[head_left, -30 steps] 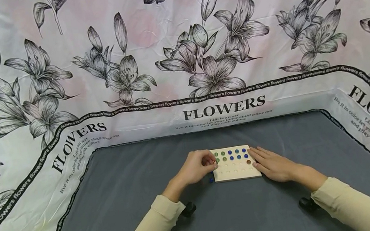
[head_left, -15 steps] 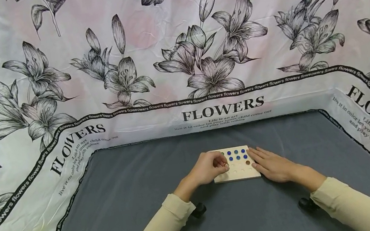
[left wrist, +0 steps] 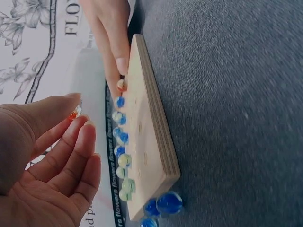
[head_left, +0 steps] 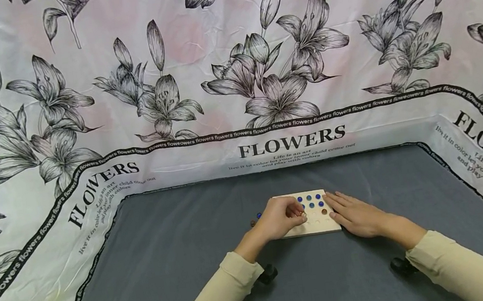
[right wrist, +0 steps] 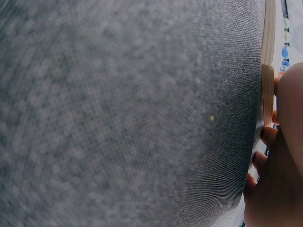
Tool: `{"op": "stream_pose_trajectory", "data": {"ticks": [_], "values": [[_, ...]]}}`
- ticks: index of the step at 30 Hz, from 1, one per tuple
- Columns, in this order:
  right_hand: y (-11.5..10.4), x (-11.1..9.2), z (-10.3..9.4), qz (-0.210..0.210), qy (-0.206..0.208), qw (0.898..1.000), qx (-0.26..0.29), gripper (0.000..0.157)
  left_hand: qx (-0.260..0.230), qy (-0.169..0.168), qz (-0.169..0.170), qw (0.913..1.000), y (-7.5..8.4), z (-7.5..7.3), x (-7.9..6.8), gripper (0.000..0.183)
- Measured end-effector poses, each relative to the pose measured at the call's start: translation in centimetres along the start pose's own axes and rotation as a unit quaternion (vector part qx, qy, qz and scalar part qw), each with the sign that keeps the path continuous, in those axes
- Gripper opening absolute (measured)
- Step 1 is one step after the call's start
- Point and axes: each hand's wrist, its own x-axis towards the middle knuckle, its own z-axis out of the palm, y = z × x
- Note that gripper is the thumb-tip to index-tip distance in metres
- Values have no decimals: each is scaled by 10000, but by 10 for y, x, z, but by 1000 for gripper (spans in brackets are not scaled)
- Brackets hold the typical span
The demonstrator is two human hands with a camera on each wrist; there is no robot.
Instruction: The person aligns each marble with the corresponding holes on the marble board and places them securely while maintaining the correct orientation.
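Observation:
My left hand (head_left: 275,219) hovers over a light wooden board (head_left: 320,228) with rows of round hollows. Its thumb and index finger pinch a clear marble with an orange swirl (left wrist: 75,112); the other fingers curl loosely. My right hand (head_left: 360,213) lies with extended fingers along the board's right edge. Blue marbles (head_left: 309,197) sit in the far two rows, and an orange-brown marble (head_left: 324,212) sits at the right end of the third row. Green marbles (left wrist: 126,188) show in the left wrist view; my left hand hides them in the head view.
Beyond the board's left end, loose blue marbles (left wrist: 169,203) lie on the grey cloth (head_left: 169,261). A brown marble (head_left: 252,224) lies there too. A white flower-printed cloth (head_left: 189,101) rises behind the table surface.
My left hand has moved right from the board's left edge, carrying the marble over the board. Loose marbles now show left of that hand. The right hand has stayed in place.

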Motion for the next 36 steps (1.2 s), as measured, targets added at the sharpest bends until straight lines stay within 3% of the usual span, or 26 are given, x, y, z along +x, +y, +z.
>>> {"op": "stream_pose_trajectory", "data": {"ticks": [9, 19, 26, 36], "values": [[4, 4, 7, 249, -77, 9997, 0, 61, -103, -18, 71, 9999, 2, 10, 5, 7], [5, 3, 3, -72, 107, 9999, -51, 60, 199, -29, 193, 9996, 9, 22, 15, 8], [5, 5, 4, 116, -39, 9999, 44, 60, 400, -166, 63, 9990, 13, 33, 21, 10], [-4, -1, -2, -153, 164, 9997, 52, 55, 537, -110, -225, 9982, 12, 52, 28, 5]]}}
